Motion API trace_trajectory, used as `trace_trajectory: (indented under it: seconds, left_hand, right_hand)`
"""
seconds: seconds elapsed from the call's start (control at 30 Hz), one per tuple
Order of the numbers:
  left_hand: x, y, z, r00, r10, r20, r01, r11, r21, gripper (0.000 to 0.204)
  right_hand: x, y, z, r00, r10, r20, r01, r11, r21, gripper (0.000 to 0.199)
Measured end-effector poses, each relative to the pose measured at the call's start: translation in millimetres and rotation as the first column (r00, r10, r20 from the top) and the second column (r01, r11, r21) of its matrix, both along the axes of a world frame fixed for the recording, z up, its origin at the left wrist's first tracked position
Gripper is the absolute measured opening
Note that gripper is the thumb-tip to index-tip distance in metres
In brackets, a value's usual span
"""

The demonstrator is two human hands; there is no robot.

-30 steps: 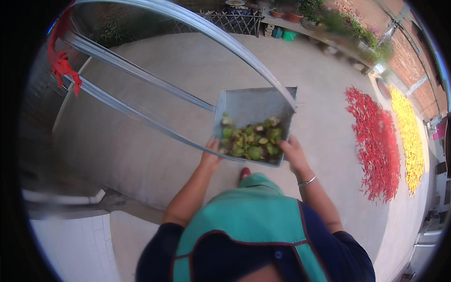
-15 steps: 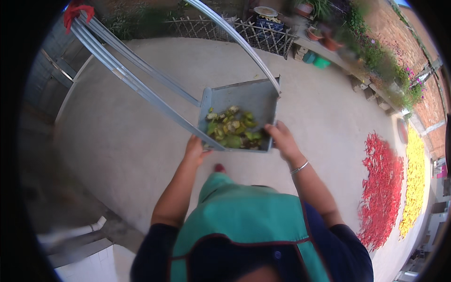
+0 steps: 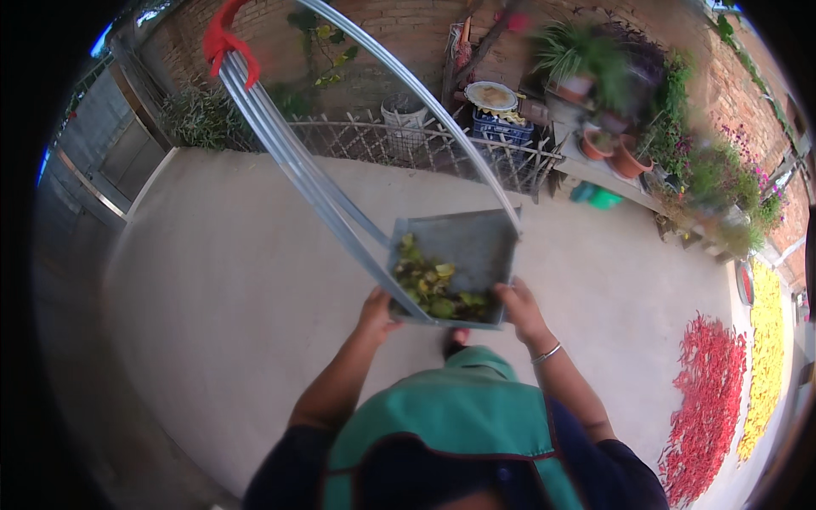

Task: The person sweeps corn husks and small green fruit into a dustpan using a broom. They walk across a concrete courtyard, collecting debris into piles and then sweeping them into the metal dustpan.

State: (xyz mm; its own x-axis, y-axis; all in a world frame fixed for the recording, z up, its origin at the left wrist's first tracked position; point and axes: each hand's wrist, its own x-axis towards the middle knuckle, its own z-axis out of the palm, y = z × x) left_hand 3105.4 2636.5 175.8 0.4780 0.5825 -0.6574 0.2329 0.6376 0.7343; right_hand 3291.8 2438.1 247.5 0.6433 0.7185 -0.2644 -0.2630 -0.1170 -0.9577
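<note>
I carry a grey metal dustpan (image 3: 476,246) in front of my body, gripped at its two near corners. Yellow and green leaves (image 3: 438,285) lie in a heap in its near and left part. My left hand (image 3: 376,316) is closed on the near left corner, its fingers partly under the pan. On the right side, my right hand (image 3: 520,308) is closed over the rim with the thumb on top. Long silvery metal bars (image 3: 293,170) rise from the pan and curve away; a red cloth (image 3: 225,47) is tied round them at the upper left.
Red peppers (image 3: 705,408) and a yellow strip of produce (image 3: 765,348) lie spread on the concrete floor (image 3: 221,280) at right. A lattice fence (image 3: 348,140) runs along the far side. Potted plants (image 3: 629,157) stand on a ledge at far right, by a brick wall.
The far fence, wall and plants show lower and fuller now, as my view has lifted. Both hands still hold the dustpan. My foot below it has shifted, and the leaves lie more to the left.
</note>
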Motion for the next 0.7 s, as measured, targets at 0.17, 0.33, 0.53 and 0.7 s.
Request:
trace_trajectory:
  seconds: [0.17, 0.33, 0.53, 0.7]
  left_hand:
    - [137, 156, -24, 0.998, -0.012, 0.055, 0.008, 0.997, 0.082, 0.035]
    - [261, 304, 0, 1.0, 0.022, 0.015, -0.023, 0.996, 0.081, 0.032]
    - [385, 474, -9, 0.999, -0.018, 0.039, 0.017, 1.0, 0.011, 0.034]
    - [499, 644, -56, 0.997, -0.081, 0.015, 0.081, 0.996, -0.025, 0.04]
  right_hand:
    - [146, 147, -10, 0.998, 0.034, 0.05, -0.034, 0.999, 0.007, 0.033]
    - [263, 299, 0, 1.0, -0.009, -0.007, 0.009, 1.0, 0.018, 0.033]
    - [398, 472, -4, 0.999, -0.006, -0.045, 0.0, 0.993, -0.12, 0.038]
    - [514, 636, -56, 0.994, -0.041, -0.097, 0.02, 0.978, -0.208, 0.044]
